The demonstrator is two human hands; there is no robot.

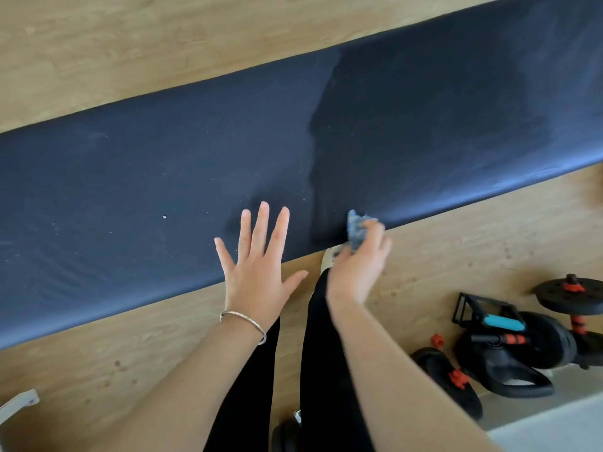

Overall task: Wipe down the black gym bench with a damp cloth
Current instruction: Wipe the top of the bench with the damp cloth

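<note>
Bench (163, 177) fills the view, a long black pad running slantwise across the wooden floor (98, 60). Right at its near edge is the cloth (357, 228), a crumpled blue-grey wad sticking up over the lip of the pad. The right hand (357, 272) has it bunched in curled fingers, and the hand itself sits just off the bench, over the floor. Beyond the cloth, the pad shows a darker, damp-looking patch (424, 125) spreading across the bench's right stretch. The other stretch looks duller, dotted with pale specks (164, 216). The left hand (257, 265) is flat and released, fingers fanned out over the near edge beside the cloth, holding nothing. Whether it touches the pad, I can't tell. A thin bracelet (248, 321) circles that wrist. On the near side of the bench, well apart from it, lie a kettlebell (509, 370) and a dumbbell (567, 295) with red collars.
</note>
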